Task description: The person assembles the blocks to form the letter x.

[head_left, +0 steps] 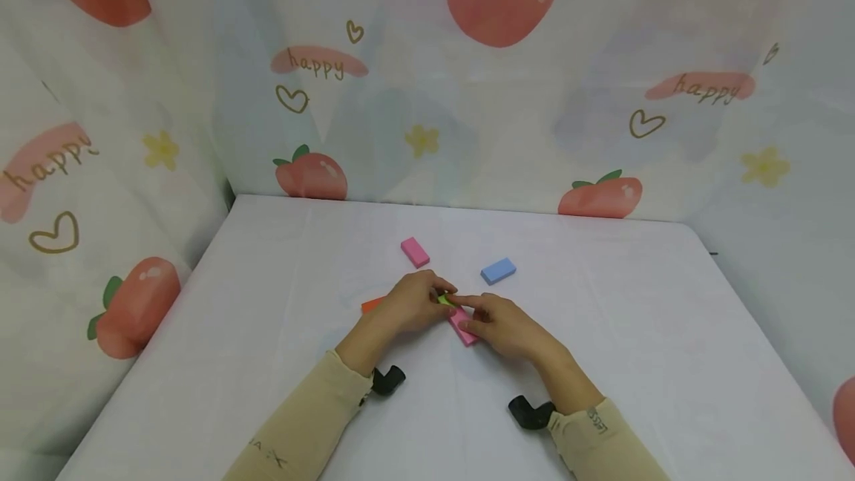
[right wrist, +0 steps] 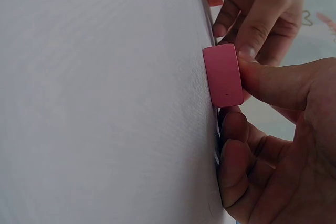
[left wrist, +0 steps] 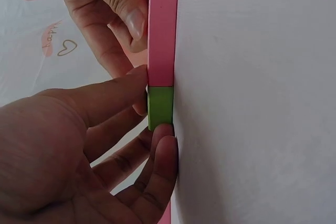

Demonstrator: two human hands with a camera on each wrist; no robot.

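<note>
Near the middle of the white table, a pink block and a green block lie end to end, flush against each other in the left wrist view. My left hand pinches the green block between thumb and fingers. My right hand holds the pink block, its thumb on top and fingers curled along the far side. In the right wrist view the near end of the pink block rests on the tabletop. Part of the green block is hidden by fingers in the head view.
An orange block sticks out from behind my left wrist. Farther back on the table lie another pink block and a blue block. A printed cloth hangs behind the table and along its sides.
</note>
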